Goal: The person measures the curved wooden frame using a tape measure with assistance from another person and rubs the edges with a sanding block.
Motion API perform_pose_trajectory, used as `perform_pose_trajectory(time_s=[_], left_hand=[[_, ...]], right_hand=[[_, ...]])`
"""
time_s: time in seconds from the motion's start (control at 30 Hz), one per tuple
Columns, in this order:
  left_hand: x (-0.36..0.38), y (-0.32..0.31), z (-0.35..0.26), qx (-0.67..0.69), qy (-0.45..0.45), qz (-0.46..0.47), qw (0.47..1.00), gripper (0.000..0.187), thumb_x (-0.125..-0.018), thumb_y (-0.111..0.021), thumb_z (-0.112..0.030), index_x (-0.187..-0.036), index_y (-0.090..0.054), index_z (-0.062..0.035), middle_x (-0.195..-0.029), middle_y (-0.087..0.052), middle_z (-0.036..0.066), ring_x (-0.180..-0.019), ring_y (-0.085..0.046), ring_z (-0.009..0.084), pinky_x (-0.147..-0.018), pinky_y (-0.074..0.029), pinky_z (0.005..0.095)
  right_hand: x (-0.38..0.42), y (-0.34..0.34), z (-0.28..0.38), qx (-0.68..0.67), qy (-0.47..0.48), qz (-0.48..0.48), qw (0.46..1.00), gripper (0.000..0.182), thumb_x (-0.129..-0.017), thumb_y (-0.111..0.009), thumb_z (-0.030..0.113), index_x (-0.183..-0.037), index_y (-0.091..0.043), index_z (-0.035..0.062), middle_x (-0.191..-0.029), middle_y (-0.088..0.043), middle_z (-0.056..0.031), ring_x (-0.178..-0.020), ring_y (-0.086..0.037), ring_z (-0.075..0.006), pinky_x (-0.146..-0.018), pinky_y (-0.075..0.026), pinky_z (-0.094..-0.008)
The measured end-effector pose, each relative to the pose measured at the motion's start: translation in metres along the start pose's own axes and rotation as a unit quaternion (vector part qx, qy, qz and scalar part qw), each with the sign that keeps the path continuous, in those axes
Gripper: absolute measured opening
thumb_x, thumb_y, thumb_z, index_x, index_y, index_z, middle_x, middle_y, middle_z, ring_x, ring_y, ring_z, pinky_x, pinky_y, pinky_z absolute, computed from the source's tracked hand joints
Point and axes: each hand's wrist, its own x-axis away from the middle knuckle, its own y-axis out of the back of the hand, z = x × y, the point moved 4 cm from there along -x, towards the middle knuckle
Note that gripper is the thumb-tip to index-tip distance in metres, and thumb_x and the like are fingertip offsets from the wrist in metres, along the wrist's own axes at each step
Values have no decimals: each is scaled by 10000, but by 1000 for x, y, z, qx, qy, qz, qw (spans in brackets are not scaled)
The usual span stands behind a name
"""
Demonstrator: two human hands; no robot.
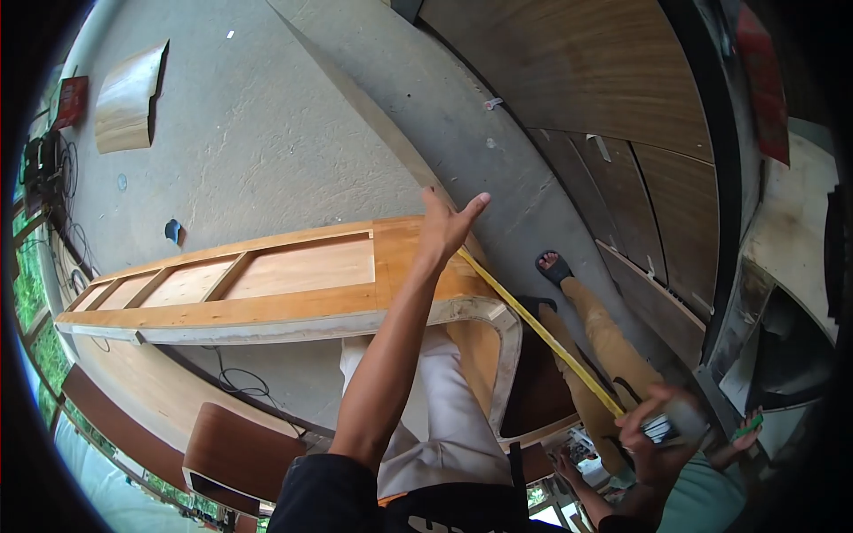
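Observation:
My left hand (444, 226) reaches over the end of a long wooden frame panel (395, 258). Its thumb sticks out, and its palm covers the near end of a yellow tape measure (542, 333); the lower fingers are mostly hidden. The blade stretches past the panel's curved end (506, 333) to my right hand (647, 431). That hand is closed around the tape, with a blurred grey shape beside it.
A person in tan trousers (600, 324) stands at right; a hand (748, 431) there holds something green. Another hand (566, 464) shows below. Brown boards (577, 71) lean at upper right. A bent sheet (131, 98) and a blue scrap (173, 231) lie on the floor.

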Motion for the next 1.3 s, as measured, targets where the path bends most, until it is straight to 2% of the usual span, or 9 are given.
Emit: perform_pose_trajectory(time_s=[0.03, 0.07, 0.27, 0.33, 0.53, 0.6, 1.07, 1.27, 1.3], left_hand=[[-5, -4, 0, 5, 23, 14, 1000, 889, -786, -664, -332, -1293, -65, 85, -792, -499, 108, -678, -542, 158, -578, -527, 327], [-7, -8, 1, 9, 46, 28, 999, 797, -817, -631, -271, -1260, -72, 85, -785, -490, 117, -663, -535, 165, -567, -544, 356], [-5, -21, -15, 145, 79, 20, 986, 366, -820, -456, -35, -1041, -170, 23, -737, -448, 124, -641, -529, 192, -609, -578, 453], [-11, -26, -16, 156, 62, 36, 985, 382, -798, -448, -17, -1045, -160, 33, -759, -450, 136, -637, -529, 201, -587, -577, 451], [-21, -41, -19, 140, 48, 38, 988, 370, -775, -451, -4, -1018, -175, 36, -773, -446, 141, -631, -527, 201, -585, -579, 451], [-25, -45, -20, 128, 50, 57, 989, 381, -816, -423, -20, -1065, -137, 19, -1038, -453, 285, -827, -591, 351, -619, -563, 482], [-29, -55, -25, 113, 51, 74, 990, 459, -807, -416, -18, -1131, -98, 46, -1032, -465, 276, -820, -586, 334, -617, -562, 470], [-28, -50, -23, 124, 68, 85, 986, 501, -804, -422, -19, -1157, -72, 46, -1044, -461, 277, -842, -578, 357, -626, -552, 514], [-30, -50, -24, 127, 63, 78, 987, 517, -804, -425, -19, -1168, -63, 46, -1049, -459, 277, -848, -575, 364, -624, -550, 521]], right_hand=[[-10, -8, 33, 249, 242, 67, 935, 423, -669, -661, 63, -1047, -499, -37, -715, -576, -87, -556, -564, -164, -562, -496, -294], [-16, -14, 43, 251, 240, 66, 935, 423, -669, -661, 63, -1047, -499, -37, -715, -576, -87, -556, -564, -164, -562, -496, -294], [-24, -45, 42, 42, -19, 117, 992, 339, -670, -666, -9, -993, -564, 8, -816, -621, -140, -660, -616, -230, -598, -494, -296], [-31, -51, 51, 68, 18, 21, 997, 358, -676, -686, 2, -1012, -564, 15, -846, -631, -150, -687, -630, -242, -619, -502, -307], [-29, -45, 30, 155, -5, 48, 987, 381, -712, -700, 47, -1062, -550, 40, -885, -634, -139, -736, -634, -261, -646, -491, -313], [-35, -48, 26, 173, 6, 62, 983, 370, -731, -696, 61, -1065, -538, 32, -841, -632, -141, -717, -637, -277, -631, -481, -329], [-55, -86, -19, 75, -14, 3, 997, 273, -805, -639, 127, -1027, -530, 12, -780, -625, -191, -726, -644, -342, -598, -495, -361], [-80, -143, -71, 94, -61, 42, 993, 278, -814, -625, 147, -1049, -516, 45, -822, -617, -215, -778, -596, -404, -608, -483, -437], [-91, -156, -70, 88, -19, 27, 996, 291, -819, -621, 165, -1060, -506, 50, -817, -612, -223, -796, -586, -415, -620, -476, -458]])
